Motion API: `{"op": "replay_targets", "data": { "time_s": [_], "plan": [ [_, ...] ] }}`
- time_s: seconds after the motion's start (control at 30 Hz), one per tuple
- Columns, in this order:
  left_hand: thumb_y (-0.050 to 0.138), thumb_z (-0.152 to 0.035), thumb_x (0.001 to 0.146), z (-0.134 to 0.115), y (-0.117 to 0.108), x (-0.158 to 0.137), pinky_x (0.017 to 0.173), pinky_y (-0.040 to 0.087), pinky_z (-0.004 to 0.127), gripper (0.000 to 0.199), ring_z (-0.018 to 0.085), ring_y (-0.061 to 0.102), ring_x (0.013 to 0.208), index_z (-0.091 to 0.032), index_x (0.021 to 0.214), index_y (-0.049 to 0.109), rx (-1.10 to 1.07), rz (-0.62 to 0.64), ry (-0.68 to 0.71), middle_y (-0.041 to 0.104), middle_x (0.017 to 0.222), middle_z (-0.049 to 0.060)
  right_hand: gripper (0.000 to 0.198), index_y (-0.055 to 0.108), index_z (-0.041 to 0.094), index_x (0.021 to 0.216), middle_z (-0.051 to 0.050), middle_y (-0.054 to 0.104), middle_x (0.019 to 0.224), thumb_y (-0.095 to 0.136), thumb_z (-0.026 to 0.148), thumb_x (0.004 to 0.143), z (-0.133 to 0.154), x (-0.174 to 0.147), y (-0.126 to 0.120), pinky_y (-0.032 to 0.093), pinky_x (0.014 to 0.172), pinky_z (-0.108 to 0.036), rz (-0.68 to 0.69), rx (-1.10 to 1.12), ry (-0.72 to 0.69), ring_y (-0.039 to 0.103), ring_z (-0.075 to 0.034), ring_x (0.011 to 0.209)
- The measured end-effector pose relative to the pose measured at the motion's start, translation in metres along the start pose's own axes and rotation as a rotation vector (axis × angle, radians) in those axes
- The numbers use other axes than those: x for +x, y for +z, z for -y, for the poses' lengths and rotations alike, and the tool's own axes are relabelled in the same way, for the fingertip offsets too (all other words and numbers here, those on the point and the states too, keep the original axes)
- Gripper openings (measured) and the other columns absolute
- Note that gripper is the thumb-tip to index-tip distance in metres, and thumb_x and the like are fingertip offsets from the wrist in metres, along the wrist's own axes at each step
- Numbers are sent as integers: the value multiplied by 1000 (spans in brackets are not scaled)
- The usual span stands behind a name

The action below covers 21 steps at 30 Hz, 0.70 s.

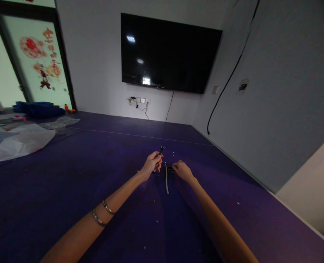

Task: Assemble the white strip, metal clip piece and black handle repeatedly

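My left hand (pixel 152 164) is closed around the handle of a small hammer-like tool (pixel 162 148), held upright with its dark T-shaped head above the fist. Across from it, my right hand (pixel 182 170) has its fingertips pinched together at a small black object (pixel 170 168) low over the purple surface. The exact kind of that object is too small and dark to make out. Between the two hands lies a thin, slightly bent grey strip or tube (pixel 166 180), its upper end beside the black object.
Small white bits are scattered on the purple floor (pixel 109 219). Crumpled plastic sheeting (pixel 25 140) and a dark blue cloth heap (pixel 38 109) lie at left. A television (pixel 167 54) hangs on the back wall. A black cable (pixel 230 76) dangles along the right wall.
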<state>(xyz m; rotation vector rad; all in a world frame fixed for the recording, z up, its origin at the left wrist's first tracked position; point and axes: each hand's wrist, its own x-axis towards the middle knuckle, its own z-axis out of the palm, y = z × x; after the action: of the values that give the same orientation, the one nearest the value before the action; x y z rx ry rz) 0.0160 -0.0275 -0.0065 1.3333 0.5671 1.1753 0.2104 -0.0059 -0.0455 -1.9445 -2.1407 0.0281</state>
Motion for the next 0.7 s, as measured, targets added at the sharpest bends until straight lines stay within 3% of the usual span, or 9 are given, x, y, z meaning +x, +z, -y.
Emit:
{"op": "replay_targets", "data": {
  "time_s": [0.1,0.47,0.7],
  "plan": [
    [51,-32,78,3,-1,1,35,37,18,17,4,37,34,-18,84,45,-4,-3,0,40,52,-9,28,66,25,101,-6,58,102,43,30,86,-1,3,7,40,79,-24,10,-21,-60,53,-17,97],
    [52,-33,77,5,0,1,35,37,18,18,4,37,34,-17,84,46,-12,-9,-15,40,52,-8,20,68,23,88,-6,61,99,51,25,78,0,6,5,42,73,-23,-44,17,-43,55,-17,95],
    [54,-34,77,6,-1,1,36,37,17,19,4,38,35,-17,83,46,-34,-71,-33,39,52,-8,26,71,15,84,-5,70,79,48,14,71,-5,17,0,46,71,-22,-67,367,3,64,-16,77]
  ]
}}
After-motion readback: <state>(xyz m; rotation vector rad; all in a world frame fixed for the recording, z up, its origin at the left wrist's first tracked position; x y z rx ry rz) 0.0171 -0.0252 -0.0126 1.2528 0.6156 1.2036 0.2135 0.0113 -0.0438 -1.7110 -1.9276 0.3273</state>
